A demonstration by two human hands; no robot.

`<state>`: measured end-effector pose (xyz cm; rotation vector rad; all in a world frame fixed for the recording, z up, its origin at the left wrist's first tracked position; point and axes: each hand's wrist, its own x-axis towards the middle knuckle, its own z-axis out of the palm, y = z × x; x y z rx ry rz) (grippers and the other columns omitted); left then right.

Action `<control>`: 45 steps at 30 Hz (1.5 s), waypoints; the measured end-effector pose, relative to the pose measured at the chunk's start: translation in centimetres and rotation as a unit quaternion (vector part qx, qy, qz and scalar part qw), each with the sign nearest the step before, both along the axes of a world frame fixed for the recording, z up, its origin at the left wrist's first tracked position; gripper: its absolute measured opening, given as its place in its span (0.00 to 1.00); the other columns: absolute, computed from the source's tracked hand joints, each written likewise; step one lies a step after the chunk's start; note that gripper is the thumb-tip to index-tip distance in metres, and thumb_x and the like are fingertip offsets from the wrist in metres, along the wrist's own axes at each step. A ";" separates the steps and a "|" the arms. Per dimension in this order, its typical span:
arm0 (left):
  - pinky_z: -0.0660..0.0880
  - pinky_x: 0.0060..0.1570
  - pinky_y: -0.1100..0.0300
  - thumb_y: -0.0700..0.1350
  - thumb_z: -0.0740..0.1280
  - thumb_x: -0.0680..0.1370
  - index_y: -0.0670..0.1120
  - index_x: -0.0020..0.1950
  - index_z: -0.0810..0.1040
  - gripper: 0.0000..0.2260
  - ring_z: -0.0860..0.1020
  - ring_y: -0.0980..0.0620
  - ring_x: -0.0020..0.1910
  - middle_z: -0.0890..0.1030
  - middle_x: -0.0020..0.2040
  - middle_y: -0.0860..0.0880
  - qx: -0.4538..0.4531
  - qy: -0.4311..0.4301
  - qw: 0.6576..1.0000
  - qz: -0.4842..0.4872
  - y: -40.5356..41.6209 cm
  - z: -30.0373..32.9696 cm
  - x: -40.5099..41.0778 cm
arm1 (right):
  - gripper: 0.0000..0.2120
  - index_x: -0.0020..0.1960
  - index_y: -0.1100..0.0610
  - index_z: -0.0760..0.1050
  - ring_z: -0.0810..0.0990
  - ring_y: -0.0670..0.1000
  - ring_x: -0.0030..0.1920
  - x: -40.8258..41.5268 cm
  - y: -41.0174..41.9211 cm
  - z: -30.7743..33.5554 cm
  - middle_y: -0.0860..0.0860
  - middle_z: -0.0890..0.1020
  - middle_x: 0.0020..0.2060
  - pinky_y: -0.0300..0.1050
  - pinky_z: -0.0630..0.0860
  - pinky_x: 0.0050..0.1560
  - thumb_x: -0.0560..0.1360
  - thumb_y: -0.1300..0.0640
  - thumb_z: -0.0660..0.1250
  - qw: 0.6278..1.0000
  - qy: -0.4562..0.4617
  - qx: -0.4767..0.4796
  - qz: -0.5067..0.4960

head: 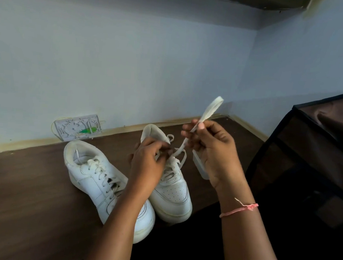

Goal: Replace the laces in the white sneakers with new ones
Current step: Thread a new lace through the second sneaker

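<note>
**A:** White lace pinched in your right hand, pulled up from the right sneaker just below. Still unlacing?

**B:** Looks so. Your left hand grips the eyelets; free the next crossing.

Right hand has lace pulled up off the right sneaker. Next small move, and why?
Probably keep drawing the lace up with the right hand until it clears the eyelet: it is still threaded lower down, and the left hand steadies the right sneaker.
</note>
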<state>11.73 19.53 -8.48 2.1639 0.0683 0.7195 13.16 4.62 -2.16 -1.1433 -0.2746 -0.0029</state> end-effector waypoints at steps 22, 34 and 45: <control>0.61 0.59 0.60 0.42 0.64 0.81 0.63 0.62 0.76 0.17 0.73 0.60 0.58 0.72 0.65 0.63 0.063 0.089 0.994 -0.020 2.9 -0.9 -0.2 | 0.08 0.41 0.56 0.78 0.80 0.46 0.40 1.6 2.6 -6.4 0.49 0.81 0.40 0.42 0.78 0.40 0.75 0.66 0.67 0.845 -0.103 -0.490 -0.189; 0.76 0.55 0.49 0.37 0.61 0.81 0.63 0.58 0.78 0.19 0.76 0.57 0.45 0.76 0.60 0.58 0.016 0.080 0.996 -0.042 3.4 -0.9 -0.1 | 0.08 0.56 0.50 0.77 0.79 0.42 0.38 1.0 -0.1 -4.8 0.46 0.81 0.44 0.32 0.76 0.35 0.80 0.51 0.63 0.866 -0.028 -0.480 -0.135; 0.67 0.36 0.63 0.39 0.63 0.80 0.60 0.56 0.75 0.15 0.69 0.58 0.33 0.77 0.54 0.57 0.032 0.065 0.997 -0.008 2.7 -1.5 0.1 | 0.03 0.45 0.56 0.79 0.80 0.46 0.39 2.4 -0.1 -6.6 0.49 0.81 0.40 0.49 0.81 0.41 0.77 0.61 0.68 0.817 -0.092 -0.489 -0.291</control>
